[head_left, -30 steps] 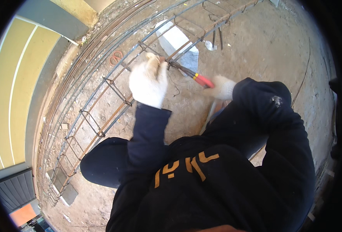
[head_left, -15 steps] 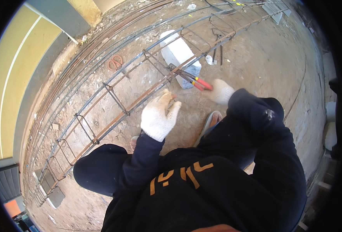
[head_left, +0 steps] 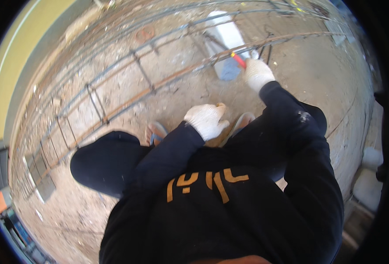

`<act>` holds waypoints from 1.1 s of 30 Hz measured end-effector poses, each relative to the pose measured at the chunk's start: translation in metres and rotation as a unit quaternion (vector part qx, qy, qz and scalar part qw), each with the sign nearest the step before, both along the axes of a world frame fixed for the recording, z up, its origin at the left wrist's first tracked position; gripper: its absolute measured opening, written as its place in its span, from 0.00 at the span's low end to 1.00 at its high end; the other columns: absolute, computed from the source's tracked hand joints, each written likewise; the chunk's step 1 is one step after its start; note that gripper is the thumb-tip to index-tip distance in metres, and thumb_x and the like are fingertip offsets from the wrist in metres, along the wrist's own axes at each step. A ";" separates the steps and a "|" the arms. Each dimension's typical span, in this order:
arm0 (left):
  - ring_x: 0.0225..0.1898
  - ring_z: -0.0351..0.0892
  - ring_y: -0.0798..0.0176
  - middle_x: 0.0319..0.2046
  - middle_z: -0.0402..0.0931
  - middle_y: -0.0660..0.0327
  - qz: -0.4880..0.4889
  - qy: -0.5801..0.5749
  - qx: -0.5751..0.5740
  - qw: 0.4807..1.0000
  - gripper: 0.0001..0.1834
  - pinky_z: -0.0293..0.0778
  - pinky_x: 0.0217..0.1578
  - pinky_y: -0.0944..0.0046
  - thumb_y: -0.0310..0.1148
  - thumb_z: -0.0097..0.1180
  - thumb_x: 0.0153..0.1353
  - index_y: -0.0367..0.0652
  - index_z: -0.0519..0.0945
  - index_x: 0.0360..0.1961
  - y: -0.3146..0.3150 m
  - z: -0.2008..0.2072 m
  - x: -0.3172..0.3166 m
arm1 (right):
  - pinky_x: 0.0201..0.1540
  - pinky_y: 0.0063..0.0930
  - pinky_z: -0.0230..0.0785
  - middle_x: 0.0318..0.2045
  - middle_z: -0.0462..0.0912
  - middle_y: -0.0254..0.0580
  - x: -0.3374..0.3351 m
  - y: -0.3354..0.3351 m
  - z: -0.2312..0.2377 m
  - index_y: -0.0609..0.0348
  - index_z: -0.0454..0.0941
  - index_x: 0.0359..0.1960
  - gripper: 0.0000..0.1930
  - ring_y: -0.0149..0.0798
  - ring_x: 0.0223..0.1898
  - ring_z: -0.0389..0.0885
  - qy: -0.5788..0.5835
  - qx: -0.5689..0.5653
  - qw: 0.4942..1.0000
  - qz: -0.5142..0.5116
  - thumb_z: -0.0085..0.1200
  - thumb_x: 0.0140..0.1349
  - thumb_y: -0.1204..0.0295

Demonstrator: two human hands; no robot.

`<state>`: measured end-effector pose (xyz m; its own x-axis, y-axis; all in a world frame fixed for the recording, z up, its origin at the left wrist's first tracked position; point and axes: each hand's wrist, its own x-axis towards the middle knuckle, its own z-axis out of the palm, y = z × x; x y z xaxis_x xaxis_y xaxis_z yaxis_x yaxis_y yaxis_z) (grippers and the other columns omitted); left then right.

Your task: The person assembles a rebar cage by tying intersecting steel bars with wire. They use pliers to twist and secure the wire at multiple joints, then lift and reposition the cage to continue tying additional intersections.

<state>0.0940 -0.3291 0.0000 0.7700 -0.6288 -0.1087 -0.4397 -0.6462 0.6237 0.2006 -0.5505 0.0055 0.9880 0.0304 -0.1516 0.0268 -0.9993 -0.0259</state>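
Note:
My right hand [head_left: 259, 74], in a white knit glove, grips the red and yellow handles of pincers [head_left: 238, 60]. Their dark arms slant up and left across the near bar of a long rebar cage [head_left: 159, 83]. Beneath that part of the cage lies a white block [head_left: 229, 37] with a greyish near end. My left hand [head_left: 205, 122], gloved the same way, hovers over the ground before my body, apart from the cage. Its fingers curl loosely with a gap to the thumb, and I see nothing held in them.
Long loose bars [head_left: 82, 57] run beyond the cage toward a yellow and grey wall [head_left: 14, 75]. A reddish coil [head_left: 145, 34] lies among them. A grey slab [head_left: 40, 178] sits under the cage's left end. My sandalled feet [head_left: 156, 132] rest on bare dirt.
My view has shifted, and the cage appears higher in it. The left hand has drawn back from the near bar toward my body. The right hand still grips the pincers, now farther up and right.

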 end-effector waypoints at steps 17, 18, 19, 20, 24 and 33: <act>0.41 0.84 0.44 0.37 0.83 0.44 -0.019 0.129 0.124 0.984 0.21 0.78 0.43 0.48 0.45 0.55 0.59 0.37 0.80 0.44 0.002 -0.024 -0.009 | 0.17 0.26 0.66 0.17 0.81 0.40 -0.024 0.018 0.009 0.61 0.80 0.27 0.19 0.33 0.17 0.81 0.305 0.479 0.811 -0.142 0.55 0.67 0.57; 0.41 0.84 0.44 0.38 0.83 0.44 -0.021 0.134 0.121 0.983 0.21 0.78 0.43 0.48 0.45 0.55 0.59 0.37 0.80 0.44 0.003 -0.026 -0.009 | 0.16 0.24 0.65 0.17 0.81 0.39 -0.025 0.013 0.011 0.61 0.80 0.28 0.18 0.31 0.17 0.81 0.316 0.497 0.791 -0.163 0.54 0.67 0.58; 0.41 0.84 0.44 0.38 0.83 0.44 -0.024 0.137 0.121 0.983 0.21 0.78 0.42 0.47 0.45 0.55 0.59 0.37 0.80 0.44 0.004 -0.027 -0.009 | 0.15 0.23 0.63 0.18 0.82 0.38 -0.027 0.010 0.012 0.61 0.79 0.29 0.17 0.30 0.17 0.80 0.327 0.539 0.761 -0.154 0.54 0.68 0.58; 0.41 0.84 0.44 0.38 0.82 0.44 -0.025 0.137 0.120 0.983 0.21 0.78 0.42 0.47 0.45 0.55 0.59 0.37 0.80 0.44 0.005 -0.028 -0.007 | 0.17 0.24 0.65 0.19 0.81 0.38 -0.027 0.007 0.011 0.61 0.80 0.30 0.17 0.31 0.18 0.80 0.308 0.506 0.786 -0.176 0.55 0.67 0.58; 0.38 0.83 0.43 0.35 0.82 0.45 -0.044 0.113 0.099 0.988 0.22 0.78 0.39 0.46 0.46 0.55 0.60 0.40 0.75 0.48 0.007 -0.027 -0.003 | 0.27 0.34 0.71 0.24 0.82 0.45 -0.023 0.000 -0.007 0.62 0.80 0.36 0.17 0.41 0.25 0.82 0.157 0.308 0.935 -0.084 0.55 0.65 0.57; 0.39 0.83 0.43 0.36 0.81 0.47 -0.013 0.014 0.056 0.998 0.24 0.78 0.40 0.47 0.46 0.56 0.59 0.40 0.75 0.51 0.001 -0.020 -0.001 | 0.42 0.50 0.73 0.32 0.83 0.60 -0.008 -0.002 -0.011 0.61 0.78 0.35 0.16 0.61 0.38 0.82 -0.025 0.091 0.995 0.040 0.53 0.64 0.58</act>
